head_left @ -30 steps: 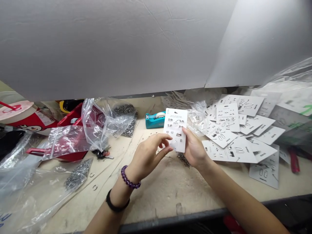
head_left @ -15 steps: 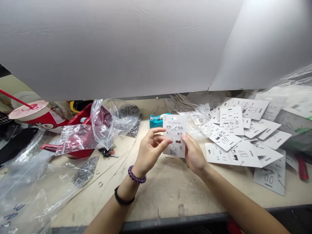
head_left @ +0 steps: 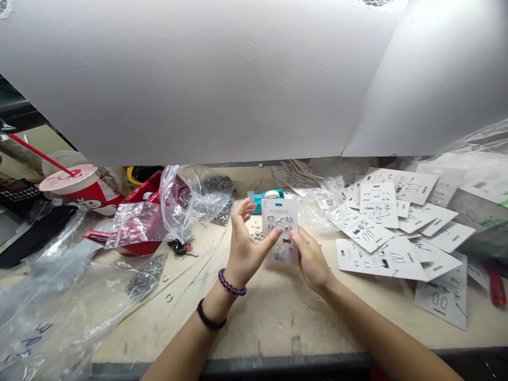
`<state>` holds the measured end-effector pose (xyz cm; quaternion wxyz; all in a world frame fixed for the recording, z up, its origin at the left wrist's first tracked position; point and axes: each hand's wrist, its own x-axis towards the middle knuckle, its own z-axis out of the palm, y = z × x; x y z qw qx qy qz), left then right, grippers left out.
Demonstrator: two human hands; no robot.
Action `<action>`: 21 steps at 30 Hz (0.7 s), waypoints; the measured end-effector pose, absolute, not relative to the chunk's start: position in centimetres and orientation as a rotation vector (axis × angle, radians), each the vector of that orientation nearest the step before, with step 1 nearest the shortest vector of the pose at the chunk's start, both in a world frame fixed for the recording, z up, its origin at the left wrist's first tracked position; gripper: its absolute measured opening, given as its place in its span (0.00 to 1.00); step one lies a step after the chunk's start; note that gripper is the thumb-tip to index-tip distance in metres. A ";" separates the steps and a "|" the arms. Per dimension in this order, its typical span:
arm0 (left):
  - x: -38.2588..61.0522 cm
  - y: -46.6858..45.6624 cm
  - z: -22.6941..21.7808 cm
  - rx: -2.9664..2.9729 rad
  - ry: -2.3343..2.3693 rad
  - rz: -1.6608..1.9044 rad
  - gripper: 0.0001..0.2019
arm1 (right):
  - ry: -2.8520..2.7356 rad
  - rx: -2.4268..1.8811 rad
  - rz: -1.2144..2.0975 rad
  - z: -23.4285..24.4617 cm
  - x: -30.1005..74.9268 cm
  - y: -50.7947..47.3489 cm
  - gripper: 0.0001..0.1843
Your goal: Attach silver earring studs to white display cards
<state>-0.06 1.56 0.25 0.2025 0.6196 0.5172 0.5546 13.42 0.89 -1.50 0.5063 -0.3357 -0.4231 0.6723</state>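
A white earring card [head_left: 280, 224] with several small studs and hoops on it stands upright in the middle of the table, held between my two hands. My right hand [head_left: 311, 259] pinches its lower right edge. My left hand [head_left: 245, 244] touches the card's left side with its thumb, while its other fingers are stretched upward and apart. A purple bead bracelet [head_left: 231, 283] and a black band [head_left: 210, 321] sit on my left wrist. Small loose metal pieces [head_left: 256, 234] lie on the table just behind the card.
A spread of filled white cards [head_left: 389, 228] covers the table's right side. A teal tape dispenser [head_left: 260, 199] stands behind the card. Clear plastic bags [head_left: 186, 198], a red tray [head_left: 137, 222], a red cup [head_left: 81, 188] and scattered rings [head_left: 145, 275] lie left. A white board [head_left: 222, 79] hangs overhead.
The card has come lower and closer to me and now stands more upright. My left hand's fingers have opened out from a pinch, leaving mainly the thumb on the card.
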 end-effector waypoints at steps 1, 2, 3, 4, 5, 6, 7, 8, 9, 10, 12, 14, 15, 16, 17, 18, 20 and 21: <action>0.0 1.7 0.3 1.633 1.409 1.508 0.37 | -1.046 -0.812 1.614 -1.5 13.4 0.8 0.16; 0.0 1.7 0.3 1.529 1.364 1.464 0.37 | -1.068 -0.812 1.611 -1.5 13.4 0.7 0.17; 0.0 1.8 0.4 1.423 1.305 1.416 0.38 | -1.085 -0.813 1.612 -1.4 13.4 0.6 0.18; 0.0 1.9 0.5 1.322 1.232 1.365 0.37 | -1.098 -0.817 1.622 -1.3 13.4 0.5 0.18; 0.0 2.0 0.6 1.231 1.157 1.321 0.36 | -1.108 -0.827 1.636 -1.3 13.4 0.4 0.19; 0.0 2.0 0.8 1.154 1.088 1.286 0.36 | -1.120 -0.843 1.648 -1.2 13.5 0.4 0.19; 0.0 2.0 0.9 1.094 1.035 1.262 0.35 | -1.135 -0.861 1.655 -1.1 13.5 0.4 0.19; -0.1 2.0 1.0 1.054 1.005 1.247 0.34 | -1.154 -0.880 1.653 -1.0 13.6 0.4 0.20; -0.1 2.0 1.1 1.037 1.001 1.237 0.34 | -1.180 -0.898 1.639 -1.0 13.6 0.4 0.20; -0.1 2.0 1.1 1.040 1.015 1.228 0.33 | -1.212 -0.916 1.610 -1.0 13.6 0.4 0.19; 0.0 1.9 1.2 1.073 1.052 1.204 0.33 | -1.285 -0.962 1.516 -1.0 13.7 0.5 0.19; 0.0 1.8 1.1 1.118 1.070 1.195 0.33 | -1.349 -0.999 1.397 -1.1 13.8 0.5 0.19; 0.1 1.8 1.1 1.139 1.069 1.201 0.33 | -1.372 -1.007 1.343 -1.2 13.8 0.5 0.19; 0.1 1.8 1.0 1.158 1.061 1.218 0.33 | -1.388 -1.008 1.307 -1.2 13.8 0.4 0.18; 0.2 1.8 0.9 1.176 1.056 1.245 0.32 | -1.396 -0.997 1.292 -1.2 13.8 0.4 0.18; 0.2 1.8 0.8 1.195 1.056 1.283 0.32 | -1.391 -0.977 1.301 -1.1 13.8 0.4 0.17; 0.3 1.7 0.7 1.245 1.066 1.373 0.31 | -1.344 -0.914 1.371 -0.8 13.8 0.4 0.16; 0.4 1.7 0.5 1.277 1.070 1.414 0.31 | -1.306 -0.881 1.414 -0.7 13.7 0.5 0.16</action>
